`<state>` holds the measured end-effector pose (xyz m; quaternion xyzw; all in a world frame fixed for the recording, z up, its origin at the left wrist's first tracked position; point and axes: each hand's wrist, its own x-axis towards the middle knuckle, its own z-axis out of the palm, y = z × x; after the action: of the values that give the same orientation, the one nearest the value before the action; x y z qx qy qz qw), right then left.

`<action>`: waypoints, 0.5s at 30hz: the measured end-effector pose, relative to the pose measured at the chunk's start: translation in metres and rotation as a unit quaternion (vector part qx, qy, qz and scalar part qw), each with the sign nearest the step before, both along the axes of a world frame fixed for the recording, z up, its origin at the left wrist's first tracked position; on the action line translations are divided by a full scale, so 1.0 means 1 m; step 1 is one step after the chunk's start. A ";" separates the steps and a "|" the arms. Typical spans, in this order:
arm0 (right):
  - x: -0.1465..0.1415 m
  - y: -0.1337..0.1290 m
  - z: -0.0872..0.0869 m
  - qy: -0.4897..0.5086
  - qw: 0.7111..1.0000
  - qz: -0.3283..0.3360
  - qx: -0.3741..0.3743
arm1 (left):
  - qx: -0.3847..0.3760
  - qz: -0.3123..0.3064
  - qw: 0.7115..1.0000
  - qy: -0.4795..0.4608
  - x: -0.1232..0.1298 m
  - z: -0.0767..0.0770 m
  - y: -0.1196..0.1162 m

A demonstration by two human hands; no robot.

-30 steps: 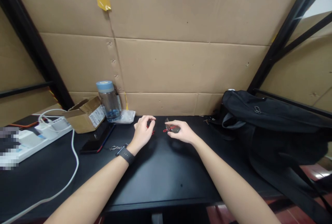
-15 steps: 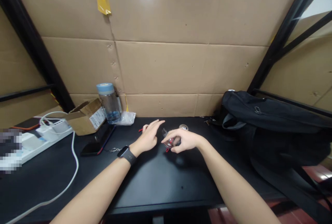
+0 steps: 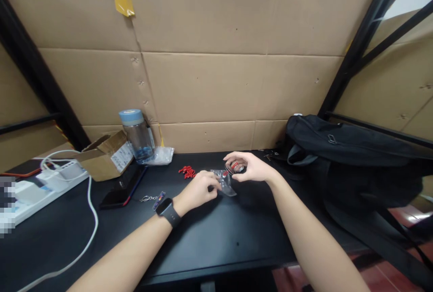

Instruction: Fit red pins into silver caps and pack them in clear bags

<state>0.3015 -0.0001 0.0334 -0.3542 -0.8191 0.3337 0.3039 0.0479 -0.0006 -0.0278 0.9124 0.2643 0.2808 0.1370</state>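
My right hand [image 3: 249,166] is closed on a small round shiny object with red on it [image 3: 234,167], held just above the black table [image 3: 216,242]. To its left, my left hand [image 3: 201,188], with a dark watch on the wrist, has its fingertips curled onto a small clear plastic bag [image 3: 227,184] that lies on the table. A bit of red shows at the bag's upper end. Several red cord pieces [image 3: 187,172] lie in a bunch just beyond my left hand. Near the watch is a small keychain [image 3: 148,198].
At the left stand an open cardboard box [image 3: 104,156], a blue-lidded bottle [image 3: 135,136], a phone [image 3: 124,188] and a white power strip [image 3: 43,189] with a cable. A black backpack [image 3: 355,161] fills the right side. Cardboard panels [image 3: 206,89] close off the back.
My right hand has lifted the round object up and to the right. My left hand has come down onto the clear bag, fingers now curled. The red cords and keychain show more fully.
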 end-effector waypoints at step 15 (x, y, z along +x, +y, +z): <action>-0.011 -0.021 0.003 -0.346 0.933 -0.096 0.032 | 0.014 -0.060 0.987 0.151 -0.011 0.008 -0.017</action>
<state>0.2905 -0.0215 0.0369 -0.5146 -0.8459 0.1332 0.0433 0.0373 -0.0174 -0.0202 0.9603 0.2231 0.1346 0.0993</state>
